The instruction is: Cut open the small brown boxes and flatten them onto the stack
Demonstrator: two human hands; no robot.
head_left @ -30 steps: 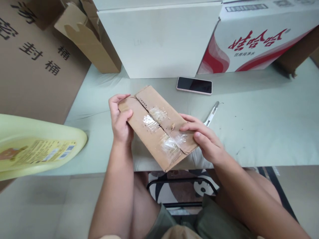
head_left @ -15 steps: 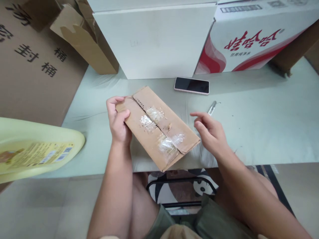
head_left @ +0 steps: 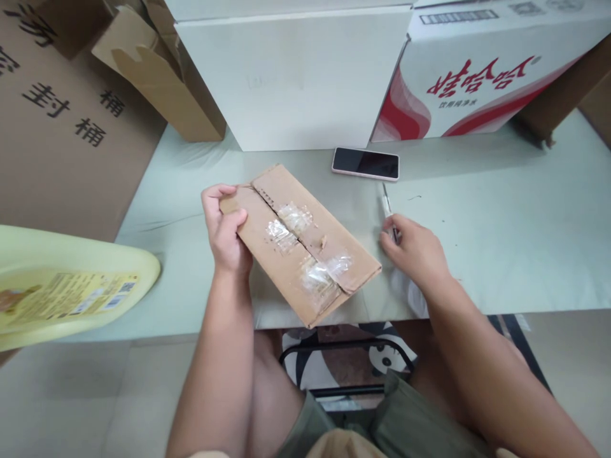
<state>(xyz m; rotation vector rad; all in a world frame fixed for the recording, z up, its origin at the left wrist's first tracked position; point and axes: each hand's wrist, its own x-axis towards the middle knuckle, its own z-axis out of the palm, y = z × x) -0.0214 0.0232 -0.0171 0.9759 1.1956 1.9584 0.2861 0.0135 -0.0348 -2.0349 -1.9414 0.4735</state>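
Observation:
My left hand (head_left: 225, 232) grips the upper left corner of a flat brown cardboard box (head_left: 267, 222), thumb on top and fingers at the far edge. The box is tilted above the table's front edge. Shiny clear tape patches (head_left: 317, 277) cover parts of its centre seam, and the cardboard is scuffed there. Right of the box, apart from it, my right hand (head_left: 415, 248) is closed around a slim, pale utility knife (head_left: 386, 205). Its thin metal tip points away from me, and the palm hides the rear part.
A phone (head_left: 365, 163) lies behind the box on the pale green tabletop (head_left: 501, 222). White cartons (head_left: 291, 83) and a red-and-white carton (head_left: 468, 95) stand at the back. Left are an open brown carton (head_left: 157, 83), a large cardboard sheet (head_left: 57, 165) and a yellow-green bottle (head_left: 76, 286).
My right hand has closed on the utility knife that lay on the table, and its tip has swung toward the phone. The left hand and the box have barely moved.

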